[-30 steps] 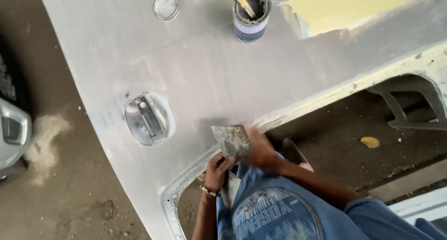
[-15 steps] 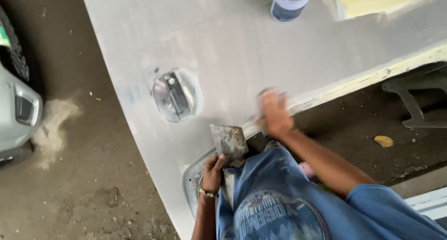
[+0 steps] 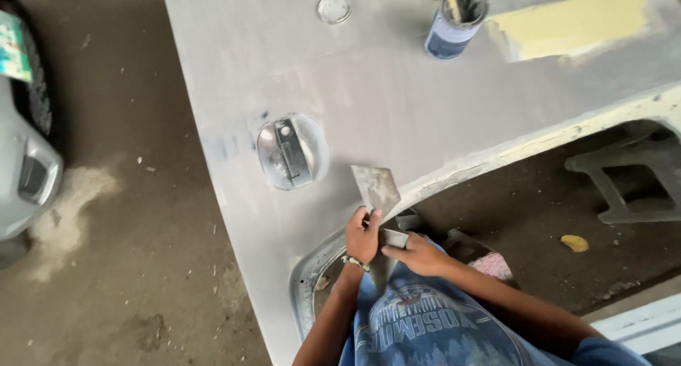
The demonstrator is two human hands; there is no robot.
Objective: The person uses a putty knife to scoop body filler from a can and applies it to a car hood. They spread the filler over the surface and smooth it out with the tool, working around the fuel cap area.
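Head view, scraper (image 3: 376,187) between fingers (image 3: 372,219)

The body panel (image 3: 425,103) is matte grey, with a pale yellow filler patch (image 3: 574,22) at two o'clock. The can (image 3: 454,29) is dark blue with a white band. The spreader blade (image 3: 376,189) is dull grey.

The person wears a blue T-shirt (image 3: 433,330) with a round white printed emblem across the chest, its short sleeve showing at four o'clock near the frame's lower corner. Both forearms are bare. A thin beaded bracelet (image 3: 355,263) circles the left wrist, just below the left hand (image 3: 362,237)
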